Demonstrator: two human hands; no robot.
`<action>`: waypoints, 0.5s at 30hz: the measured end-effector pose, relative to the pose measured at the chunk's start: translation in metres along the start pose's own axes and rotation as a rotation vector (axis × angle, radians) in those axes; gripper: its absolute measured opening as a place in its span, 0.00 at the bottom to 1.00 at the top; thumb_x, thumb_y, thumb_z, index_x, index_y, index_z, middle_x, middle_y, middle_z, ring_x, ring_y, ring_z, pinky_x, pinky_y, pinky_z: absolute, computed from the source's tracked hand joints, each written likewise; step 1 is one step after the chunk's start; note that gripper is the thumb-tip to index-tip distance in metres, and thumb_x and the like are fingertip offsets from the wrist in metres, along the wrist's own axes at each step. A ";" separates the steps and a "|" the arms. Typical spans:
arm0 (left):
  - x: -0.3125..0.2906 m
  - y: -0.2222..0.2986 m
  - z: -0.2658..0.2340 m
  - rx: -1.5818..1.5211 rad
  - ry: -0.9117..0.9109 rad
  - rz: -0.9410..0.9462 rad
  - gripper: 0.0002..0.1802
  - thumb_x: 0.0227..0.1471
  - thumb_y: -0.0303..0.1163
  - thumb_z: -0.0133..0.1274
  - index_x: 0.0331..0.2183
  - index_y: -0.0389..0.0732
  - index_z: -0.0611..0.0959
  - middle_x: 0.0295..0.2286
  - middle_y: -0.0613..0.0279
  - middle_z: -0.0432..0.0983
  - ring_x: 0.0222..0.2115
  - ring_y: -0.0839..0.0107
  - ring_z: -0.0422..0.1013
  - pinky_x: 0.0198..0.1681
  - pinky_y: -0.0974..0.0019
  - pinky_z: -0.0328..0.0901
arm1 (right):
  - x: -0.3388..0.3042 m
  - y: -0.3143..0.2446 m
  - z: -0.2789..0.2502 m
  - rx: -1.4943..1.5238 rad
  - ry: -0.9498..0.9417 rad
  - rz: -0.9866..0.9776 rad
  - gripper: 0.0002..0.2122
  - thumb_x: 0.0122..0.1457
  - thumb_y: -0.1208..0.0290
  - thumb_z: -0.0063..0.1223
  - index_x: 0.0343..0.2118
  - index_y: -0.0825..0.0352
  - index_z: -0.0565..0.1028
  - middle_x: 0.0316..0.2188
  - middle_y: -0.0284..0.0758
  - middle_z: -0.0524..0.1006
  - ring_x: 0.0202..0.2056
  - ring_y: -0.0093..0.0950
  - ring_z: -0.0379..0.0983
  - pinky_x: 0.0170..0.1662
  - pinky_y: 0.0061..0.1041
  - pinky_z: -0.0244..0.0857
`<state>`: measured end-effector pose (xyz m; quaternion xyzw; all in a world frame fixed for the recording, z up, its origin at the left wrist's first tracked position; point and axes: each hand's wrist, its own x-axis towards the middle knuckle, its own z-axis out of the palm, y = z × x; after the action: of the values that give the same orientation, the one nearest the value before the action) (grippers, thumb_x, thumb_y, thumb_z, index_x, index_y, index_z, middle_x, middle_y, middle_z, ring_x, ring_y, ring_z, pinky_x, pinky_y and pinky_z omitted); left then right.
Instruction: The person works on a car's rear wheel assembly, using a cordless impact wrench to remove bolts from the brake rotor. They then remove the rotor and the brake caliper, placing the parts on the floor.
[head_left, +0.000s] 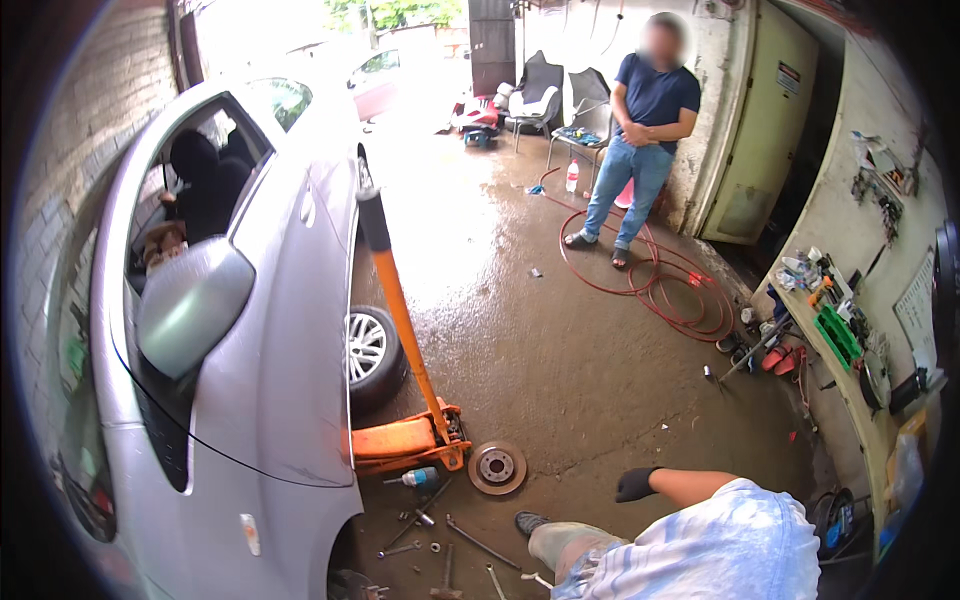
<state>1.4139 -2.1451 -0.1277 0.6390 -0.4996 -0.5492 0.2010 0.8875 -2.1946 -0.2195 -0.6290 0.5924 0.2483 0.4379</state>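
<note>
My right hand (635, 485), in a black glove, hangs at the end of my bare forearm at the lower right. Its fingers look curled, and nothing shows in them. My left hand is out of the picture. Nearest to the right hand lies a rusty brake disc (497, 468), flat on the wet floor. Beside it an orange floor jack (400, 441) reaches under the silver car (275, 400), its long handle (395, 290) tilted up. A blue-and-grey power tool (415, 478) lies just below the jack. Nearer to me are a long bar (484, 543), a hammer (447, 575) and several loose wrenches and sockets.
A removed wheel (370, 355) lies by the car. A person (645, 135) stands with hands together near two chairs (536, 95). Coils of red hose (650, 285) spread over the floor. A cluttered bench (850, 370) with a green tray (838, 336) lines the right wall.
</note>
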 end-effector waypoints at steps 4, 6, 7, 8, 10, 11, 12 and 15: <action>-0.043 0.109 0.014 -0.013 -0.111 0.179 0.21 0.56 0.28 0.52 0.50 0.34 0.67 0.46 0.51 0.70 0.36 0.71 0.73 0.38 0.67 0.68 | -0.057 -0.106 -0.024 0.180 0.324 -0.326 0.24 0.58 0.49 0.46 0.50 0.61 0.75 0.50 0.45 0.75 0.50 0.43 0.72 0.55 0.37 0.62; -0.067 0.133 0.023 -0.030 -0.163 0.290 0.24 0.56 0.27 0.52 0.52 0.35 0.65 0.48 0.51 0.68 0.37 0.71 0.73 0.39 0.67 0.68 | -0.105 -0.178 -0.028 0.370 0.397 -0.525 0.22 0.60 0.54 0.49 0.52 0.61 0.73 0.46 0.44 0.76 0.46 0.39 0.74 0.50 0.35 0.65; -0.082 0.135 0.023 -0.034 -0.171 0.338 0.25 0.56 0.27 0.53 0.53 0.35 0.64 0.49 0.51 0.67 0.38 0.71 0.73 0.39 0.67 0.68 | -0.134 -0.218 -0.028 0.364 0.394 -0.628 0.21 0.60 0.57 0.49 0.54 0.61 0.72 0.45 0.44 0.77 0.45 0.39 0.75 0.49 0.34 0.66; -0.096 0.135 0.023 -0.043 -0.183 0.389 0.27 0.55 0.26 0.53 0.54 0.35 0.63 0.50 0.51 0.66 0.38 0.70 0.73 0.39 0.67 0.68 | -0.168 -0.249 -0.024 0.360 0.392 -0.727 0.21 0.61 0.59 0.50 0.56 0.60 0.70 0.43 0.43 0.77 0.44 0.38 0.75 0.47 0.34 0.67; -0.123 0.134 0.024 -0.072 -0.232 0.503 0.30 0.55 0.25 0.53 0.56 0.35 0.60 0.52 0.51 0.65 0.40 0.70 0.73 0.40 0.67 0.69 | -0.198 -0.284 0.027 0.432 0.489 -0.882 0.21 0.60 0.61 0.49 0.56 0.56 0.69 0.41 0.43 0.78 0.41 0.39 0.76 0.44 0.35 0.68; -0.135 0.134 0.028 -0.090 -0.285 0.560 0.31 0.55 0.25 0.53 0.57 0.36 0.59 0.53 0.51 0.64 0.40 0.70 0.73 0.41 0.67 0.69 | -0.212 -0.297 0.053 0.472 0.551 -0.938 0.21 0.59 0.61 0.49 0.56 0.54 0.69 0.40 0.43 0.78 0.40 0.40 0.76 0.43 0.35 0.68; -0.148 0.131 0.030 -0.098 -0.336 0.590 0.33 0.55 0.24 0.53 0.58 0.36 0.58 0.54 0.51 0.63 0.41 0.70 0.73 0.41 0.67 0.69 | -0.222 -0.307 0.080 0.463 0.606 -0.880 0.20 0.59 0.63 0.49 0.56 0.54 0.69 0.40 0.42 0.78 0.40 0.39 0.76 0.43 0.36 0.68; -0.186 0.105 0.022 -0.151 -0.533 0.591 0.37 0.54 0.23 0.54 0.61 0.36 0.55 0.57 0.51 0.60 0.42 0.69 0.73 0.42 0.67 0.69 | -0.278 -0.328 0.142 0.449 0.743 -0.722 0.18 0.60 0.67 0.48 0.54 0.58 0.70 0.39 0.41 0.77 0.40 0.39 0.76 0.43 0.36 0.68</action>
<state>1.3689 -2.0224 0.0432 0.2866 -0.6546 -0.6494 0.2599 1.1838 -1.9561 0.0263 -0.7283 0.4922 -0.2875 0.3803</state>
